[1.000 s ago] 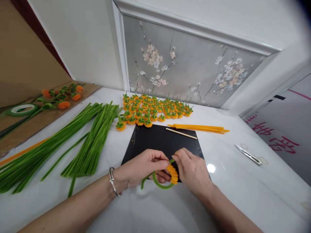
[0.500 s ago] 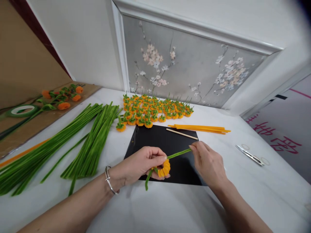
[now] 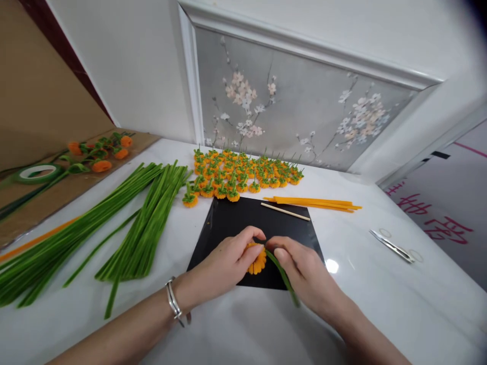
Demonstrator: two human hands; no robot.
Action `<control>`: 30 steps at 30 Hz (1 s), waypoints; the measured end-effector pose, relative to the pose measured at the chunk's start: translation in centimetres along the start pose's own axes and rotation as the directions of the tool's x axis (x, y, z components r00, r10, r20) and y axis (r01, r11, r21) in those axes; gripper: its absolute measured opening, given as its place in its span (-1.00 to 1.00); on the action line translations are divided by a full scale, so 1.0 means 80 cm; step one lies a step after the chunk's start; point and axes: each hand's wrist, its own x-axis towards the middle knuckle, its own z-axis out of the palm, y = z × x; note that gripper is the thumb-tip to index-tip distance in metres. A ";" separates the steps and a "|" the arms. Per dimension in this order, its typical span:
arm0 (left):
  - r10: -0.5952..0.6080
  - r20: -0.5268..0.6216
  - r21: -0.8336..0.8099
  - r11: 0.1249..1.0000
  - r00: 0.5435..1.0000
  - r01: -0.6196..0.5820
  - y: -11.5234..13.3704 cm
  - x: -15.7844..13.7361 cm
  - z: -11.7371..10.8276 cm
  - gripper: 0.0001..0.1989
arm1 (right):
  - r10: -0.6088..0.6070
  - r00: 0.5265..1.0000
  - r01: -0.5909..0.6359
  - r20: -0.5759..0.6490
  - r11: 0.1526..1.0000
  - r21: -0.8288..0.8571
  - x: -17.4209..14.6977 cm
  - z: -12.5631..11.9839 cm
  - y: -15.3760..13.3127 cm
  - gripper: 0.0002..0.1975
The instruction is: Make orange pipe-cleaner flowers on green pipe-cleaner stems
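Over the black mat (image 3: pixel 262 218), my left hand (image 3: pixel 230 261) grips an orange pipe-cleaner flower (image 3: pixel 257 261), with thumb and fingers closed round its upper left side. My right hand (image 3: pixel 304 263) is closed on a green pipe cleaner (image 3: pixel 282 274) close beside the flower. That strip bends away from the flower and its loose end hangs down toward me, under the right hand. Where the green strip meets the flower is partly covered by fingertips.
Finished orange flowers with green bases (image 3: pixel 236 175) stand in rows behind the mat. Orange pipe cleaners (image 3: pixel 315 204) and a thin wooden stick (image 3: pixel 285 211) lie near its back edge. Green pipe cleaners (image 3: pixel 140 228) are at left, small scissors (image 3: pixel 391 246) at right, green tape (image 3: pixel 38 173) on cardboard.
My right hand has moved left, up to the flower. The green strip, stretched out to the right before, now curves downward. The left hand has turned over the flower.
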 end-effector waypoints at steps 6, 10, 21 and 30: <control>0.071 0.063 -0.056 0.996 0.995 -0.068 0.010 -0.007 -0.005 -0.31 | 0.201 0.976 -0.218 0.086 0.921 0.322 -0.003 0.010 -0.006 -0.72; 0.193 0.012 0.198 0.961 0.981 -0.192 0.009 -0.008 -0.004 -0.38 | 0.188 0.982 -0.188 0.027 0.944 0.270 -0.004 0.007 -0.010 -0.70; 0.199 0.067 0.213 0.954 0.978 -0.209 0.012 -0.005 -0.002 -0.91 | 0.191 0.980 -0.200 0.063 0.957 0.211 -0.007 0.001 -0.017 -0.71; -0.084 0.101 -0.357 0.927 0.991 0.115 0.013 0.001 -0.007 -0.94 | 0.021 1.000 -0.022 -0.016 0.999 -0.039 -0.011 -0.011 -0.017 -0.74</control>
